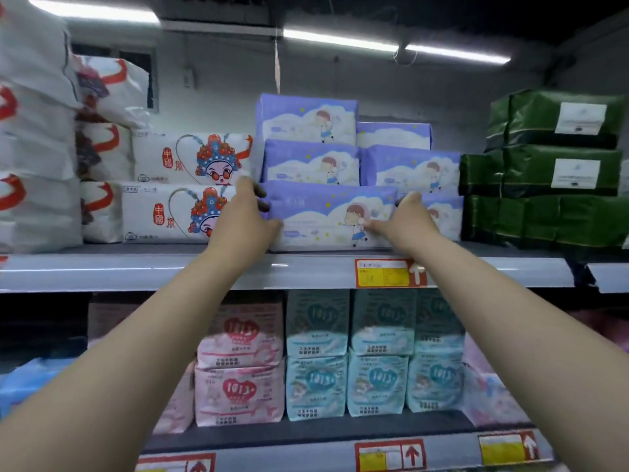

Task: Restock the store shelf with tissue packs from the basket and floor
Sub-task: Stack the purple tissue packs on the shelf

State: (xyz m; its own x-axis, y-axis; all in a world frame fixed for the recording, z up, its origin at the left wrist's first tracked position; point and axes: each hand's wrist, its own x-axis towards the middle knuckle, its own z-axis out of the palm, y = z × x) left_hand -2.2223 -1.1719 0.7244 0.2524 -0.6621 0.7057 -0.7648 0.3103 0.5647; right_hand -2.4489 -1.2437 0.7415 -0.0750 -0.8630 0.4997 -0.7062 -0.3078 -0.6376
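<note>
Head view.

1. The upper shelf [136, 270] carries the stock. The purple tissue pack [326, 212] lies lengthwise on it at the front edge, near the middle of the shelf's length, printed face forward and slightly tilted back.
2. The left hand [243, 216] grips the left end of the purple tissue pack. Its fingers [253, 189] curl round the upper left corner and the thumb presses on the front face low down.
3. The right hand [408, 221] grips the right end of the same pack. Its fingers [410, 198] wrap over the upper right corner and the thumb lies on the front face beside the printed cartoon figure.
4. Both forearms reach up from the lower corners of the frame.
5. Behind and above the held pack stands the purple stack [309, 161] of like packs, two columns wide, the left column one pack higher.
6. Toward the left end of the shelf, the white packs [183, 185] with a cartoon opera head sit two high, just beside the left hand.
7. Toward the right end, the green packs [544, 172] sit three high.
8. A red and yellow price tag [388, 273] is fixed to the front edge below the right hand.
9. On the lower shelf [306, 434] stand the pink packs [240, 369] and, to their right, the teal packs [316, 369], each two high.
</note>
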